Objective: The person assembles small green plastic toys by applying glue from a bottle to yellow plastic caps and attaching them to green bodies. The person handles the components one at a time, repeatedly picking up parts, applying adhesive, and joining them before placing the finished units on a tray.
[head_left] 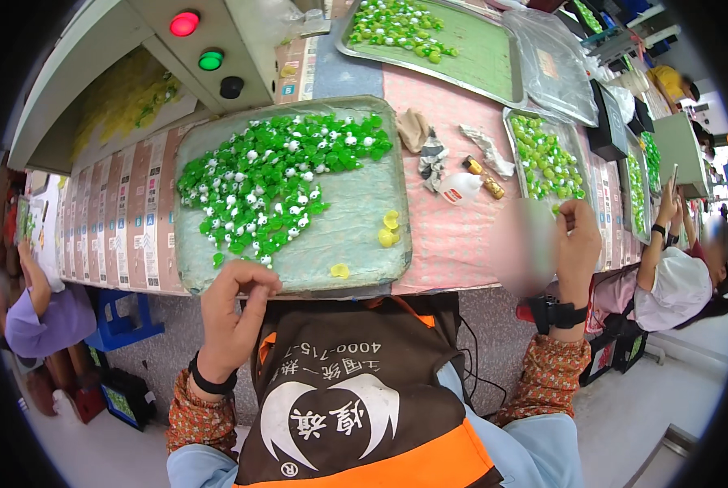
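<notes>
Apron: we see a brown apron [356, 390] with an orange band nearest the camera, below the counter edge.
Left hand: our left hand [232, 313] is raised at the near rim of the tray; its grip is narrow, thumb and fingertips pinched together, and we cannot tell whether a piece sits between them.
Right hand: our right hand [577, 244] is lifted off to the right, near the right-hand tray; its grip is curled narrow, and we cannot tell what, if anything, it holds.
Green pieces: small glossy green pieces [274, 183], many with white dots, lie heaped across the far left half of the tray.
Yellow pieces: a few yellow pieces [389, 229] lie apart on the tray's near right part.
Tray: a grey metal tray [356, 215] rests on the counter, just ahead of our left hand.
Other trays: a far tray [478, 57] and a right-hand tray [517, 154] also carry green pieces.
Counter: the pink counter [453, 236] bears a small white bottle [460, 189] between the trays.
Open room: the tray's right half is mostly bare.
</notes>
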`<control>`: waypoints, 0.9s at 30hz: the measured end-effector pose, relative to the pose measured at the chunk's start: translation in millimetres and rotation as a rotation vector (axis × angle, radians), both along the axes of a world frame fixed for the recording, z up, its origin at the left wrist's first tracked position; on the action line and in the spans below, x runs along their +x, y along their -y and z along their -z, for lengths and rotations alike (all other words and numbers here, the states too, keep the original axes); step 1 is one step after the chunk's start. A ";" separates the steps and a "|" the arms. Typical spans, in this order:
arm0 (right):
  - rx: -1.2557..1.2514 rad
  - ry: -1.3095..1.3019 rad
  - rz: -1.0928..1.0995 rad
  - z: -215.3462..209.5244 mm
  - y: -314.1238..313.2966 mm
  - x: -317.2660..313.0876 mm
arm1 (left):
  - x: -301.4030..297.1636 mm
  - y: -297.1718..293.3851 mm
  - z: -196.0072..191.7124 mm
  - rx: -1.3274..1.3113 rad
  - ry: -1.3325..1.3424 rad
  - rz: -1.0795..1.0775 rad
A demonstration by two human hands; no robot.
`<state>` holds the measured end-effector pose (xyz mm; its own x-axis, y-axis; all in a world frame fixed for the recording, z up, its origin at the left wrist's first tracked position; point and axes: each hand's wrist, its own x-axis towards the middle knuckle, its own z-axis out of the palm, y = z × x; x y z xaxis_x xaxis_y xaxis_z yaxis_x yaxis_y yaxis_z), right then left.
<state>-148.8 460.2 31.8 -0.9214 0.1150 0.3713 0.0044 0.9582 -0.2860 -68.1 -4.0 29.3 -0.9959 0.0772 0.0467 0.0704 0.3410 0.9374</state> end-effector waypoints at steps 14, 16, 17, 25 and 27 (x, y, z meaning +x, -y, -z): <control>-0.433 0.213 -0.219 1.5 105.4 -6.1 | -50.5 26.1 -2.0 -0.218 -0.106 -0.150; -0.500 0.236 -0.276 2.6 119.0 -13.8 | -58.5 16.8 -2.2 -0.232 -0.170 -0.120; -0.511 0.233 -0.306 5.6 123.7 -16.4 | -59.9 13.7 -3.4 -0.239 -0.203 -0.105; -0.622 0.244 -0.313 44.0 117.0 -27.8 | -61.6 -23.0 -8.3 -0.441 -0.265 0.115; -0.680 0.278 -0.284 48.0 113.4 -27.2 | -59.5 -32.6 -9.0 -0.472 -0.183 0.223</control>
<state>-176.1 346.7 -16.1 -0.9982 -0.0196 0.0559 -0.0575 0.5481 -0.8345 -127.6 28.6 38.3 -0.9319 0.3397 0.1270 0.3365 0.6796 0.6519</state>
